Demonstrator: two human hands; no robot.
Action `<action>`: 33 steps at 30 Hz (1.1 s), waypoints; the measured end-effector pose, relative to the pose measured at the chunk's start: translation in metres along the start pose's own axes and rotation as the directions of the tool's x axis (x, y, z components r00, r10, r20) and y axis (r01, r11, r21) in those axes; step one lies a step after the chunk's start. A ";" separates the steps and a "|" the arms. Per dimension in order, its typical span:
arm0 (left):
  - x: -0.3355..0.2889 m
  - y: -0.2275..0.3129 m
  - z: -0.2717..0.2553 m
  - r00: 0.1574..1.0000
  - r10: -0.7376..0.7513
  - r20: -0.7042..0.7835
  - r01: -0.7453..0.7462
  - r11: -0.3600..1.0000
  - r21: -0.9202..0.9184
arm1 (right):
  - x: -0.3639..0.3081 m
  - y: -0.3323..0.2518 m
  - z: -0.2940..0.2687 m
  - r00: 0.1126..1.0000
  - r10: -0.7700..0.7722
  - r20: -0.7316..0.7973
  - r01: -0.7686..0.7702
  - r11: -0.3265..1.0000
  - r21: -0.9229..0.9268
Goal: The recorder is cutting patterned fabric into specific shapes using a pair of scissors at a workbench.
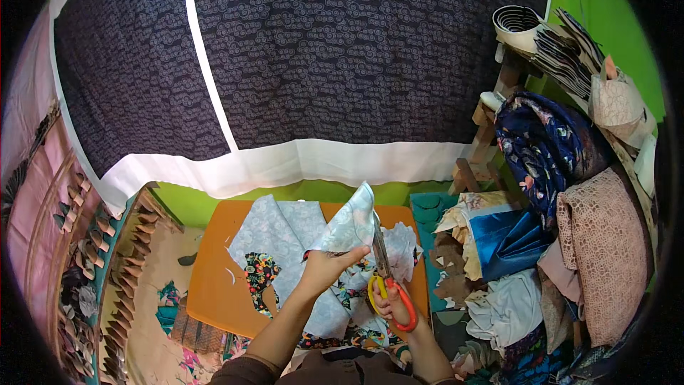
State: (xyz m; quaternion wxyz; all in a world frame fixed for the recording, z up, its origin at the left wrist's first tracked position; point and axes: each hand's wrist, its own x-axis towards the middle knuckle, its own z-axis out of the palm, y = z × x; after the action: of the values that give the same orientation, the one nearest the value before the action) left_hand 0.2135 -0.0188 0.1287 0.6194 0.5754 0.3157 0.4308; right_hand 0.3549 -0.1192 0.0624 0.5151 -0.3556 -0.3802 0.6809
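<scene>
My left hand point(329, 269) is closed on a pale blue patterned piece of fabric point(349, 222), holding it up with its pointed end away from me. My right hand point(390, 305) grips a pair of scissors point(405, 308) with red and yellow handles. The blades point away from me along the right edge of the held piece; whether they touch it, I cannot tell. Beneath both hands, a light grey-blue patterned cloth point(267, 234) lies spread over an orange table point(211, 281). A black floral scrap point(262, 278) rests on its left part, and pale offcuts point(401, 244) lie to the right.
Stacked fabrics crowd the right side: shiny blue cloth point(504, 248), white cloth point(504, 306), beige lace point(604, 249) and dark blue floral cloth point(545, 144). Racks of shoe-shaped pieces point(127, 289) stand at the left. A dark patterned curtain point(356, 57) hangs behind the table.
</scene>
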 end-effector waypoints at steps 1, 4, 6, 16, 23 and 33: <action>0.000 -0.001 -0.002 1.000 0.000 -0.002 0.000 1.000 0.000 | 0.000 0.002 0.000 1.000 0.001 0.001 -0.001 1.000 0.000; 0.002 -0.007 -0.005 1.000 -0.008 0.002 0.008 1.000 -0.001 | 0.002 0.005 0.000 1.000 0.009 -0.001 -0.009 1.000 0.008; 0.003 -0.012 -0.004 0.998 0.067 -0.001 -0.066 0.997 0.040 | 0.005 0.006 0.001 0.999 -0.039 0.011 0.038 0.999 0.026; 0.003 -0.020 -0.014 0.994 -0.095 0.057 0.091 0.993 0.074 | 0.004 0.013 -0.003 0.999 0.054 -0.005 -0.054 0.998 -0.029; 0.005 -0.027 -0.016 0.991 -0.087 0.104 0.078 0.993 0.085 | 0.003 0.016 -0.005 1.000 -0.015 -0.006 0.015 1.000 0.026; 0.003 -0.030 -0.014 0.993 -0.040 0.107 0.024 0.988 0.151 | 0.000 0.016 -0.009 0.998 -0.009 -0.055 0.009 1.000 -0.005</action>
State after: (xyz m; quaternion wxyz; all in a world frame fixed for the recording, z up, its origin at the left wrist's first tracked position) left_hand 0.2070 -0.0090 0.0976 0.5979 0.6379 0.3217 0.3635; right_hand 0.3561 -0.1211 0.0445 0.5278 -0.3735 -0.3691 0.6676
